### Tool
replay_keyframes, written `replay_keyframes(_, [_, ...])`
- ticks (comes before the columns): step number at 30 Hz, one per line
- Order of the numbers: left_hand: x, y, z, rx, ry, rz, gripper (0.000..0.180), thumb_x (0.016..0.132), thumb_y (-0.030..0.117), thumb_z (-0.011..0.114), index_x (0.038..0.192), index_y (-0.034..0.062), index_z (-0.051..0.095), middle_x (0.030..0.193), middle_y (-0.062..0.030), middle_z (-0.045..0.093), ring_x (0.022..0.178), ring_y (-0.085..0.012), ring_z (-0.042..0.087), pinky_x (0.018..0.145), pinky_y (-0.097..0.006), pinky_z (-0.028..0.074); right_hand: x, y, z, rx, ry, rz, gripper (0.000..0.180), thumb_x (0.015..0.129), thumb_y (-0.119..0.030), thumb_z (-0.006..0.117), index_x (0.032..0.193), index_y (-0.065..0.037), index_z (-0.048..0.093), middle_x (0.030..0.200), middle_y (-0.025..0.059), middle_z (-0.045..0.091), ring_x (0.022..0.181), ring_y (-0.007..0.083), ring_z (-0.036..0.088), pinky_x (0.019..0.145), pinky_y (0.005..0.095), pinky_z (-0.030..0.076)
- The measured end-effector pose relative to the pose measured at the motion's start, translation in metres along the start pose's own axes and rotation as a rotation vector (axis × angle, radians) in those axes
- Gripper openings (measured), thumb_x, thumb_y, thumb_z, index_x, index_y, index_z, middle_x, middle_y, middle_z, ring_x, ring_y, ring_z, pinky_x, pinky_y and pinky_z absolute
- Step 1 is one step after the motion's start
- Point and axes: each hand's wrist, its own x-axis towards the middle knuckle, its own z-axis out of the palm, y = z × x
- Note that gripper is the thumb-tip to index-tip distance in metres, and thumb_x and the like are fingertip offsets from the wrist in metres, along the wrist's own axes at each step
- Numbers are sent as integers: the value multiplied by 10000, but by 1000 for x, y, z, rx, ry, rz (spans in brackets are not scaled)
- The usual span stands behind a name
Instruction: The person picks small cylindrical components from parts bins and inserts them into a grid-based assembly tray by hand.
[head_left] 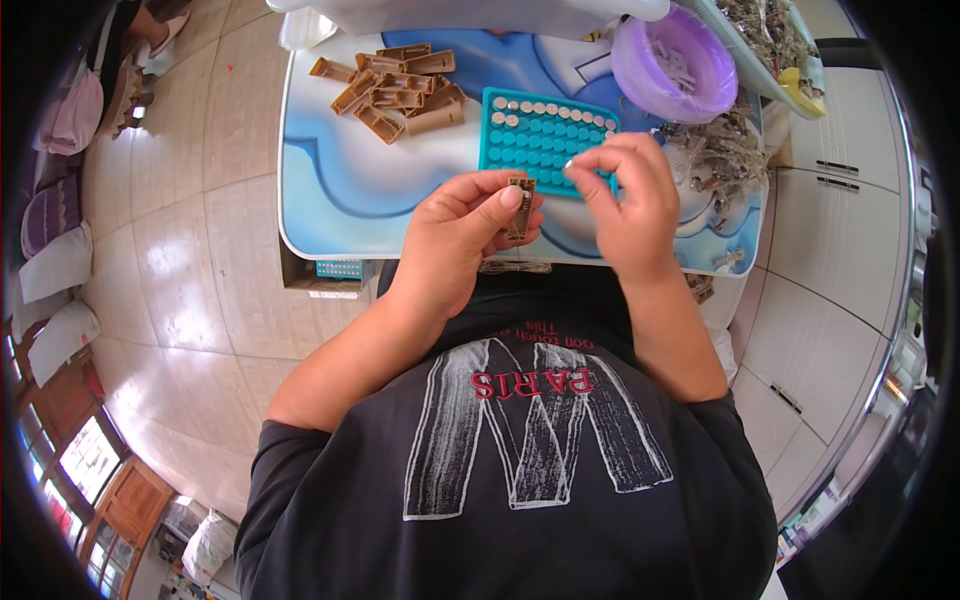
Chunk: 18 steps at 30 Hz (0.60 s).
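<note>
My left hand (470,225) grips a narrow brown plastic casing (520,205), hollow side up, with the thumb over its upper end. Just to the right, my right hand (635,200) pinches a small silvery piece (569,164) between thumb and fingertips; it looks like a button cell. Beneath that hand lies a teal tray (486,150) with rows of round pockets. Silver button cells (525,106) fill its far row, and a couple sit in the row below. More brown casings (398,97) are heaped at the far left of the table.
A purple bowl (628,75) with small pale pieces stands at the far right of the blue-white table (350,215). Tangled clear and metallic parts (715,155) lie near it. A white bin (480,15) is at the back, and a loaded tray (745,55) at the back right.
</note>
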Motion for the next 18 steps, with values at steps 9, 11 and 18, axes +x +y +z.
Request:
replay_keyframes(9, [0, 0, 1, -42, -25, -5, 257, 923, 160, 558, 1117, -8, 571, 955, -85, 645, 843, -170, 642, 783, -317, 531, -5, -23, 7, 98, -23, -108, 168, 644, -57, 740, 737, -67, 600, 744, 50, 559, 672, 237, 542, 596, 339, 433])
replay_keyframes(11, [0, 0, 1, -52, -15, -13, 257, 919, 154, 567, 1109, -18, 572, 929, -80, 643, 826, -159, 635, 774, -306, 527, -6, -23, 9, 152, -38, -101, 168, 644, -47, 737, 753, -61, 609, 749, 51, 566, 673, 239, 543, 597, 339, 436])
replay_keyframes(18, [1, -1, -1, -17, -8, -20, 260, 928, 178, 546, 1117, 2, 573, 981, -106, 647, 849, -182, 645, 783, -332, 538, -7, -15, 7, 211, -73, -144, 192, 667, -28, 723, 844, -54, 653, 757, 64, 578, 683, 248, 548, 611, 341, 447])
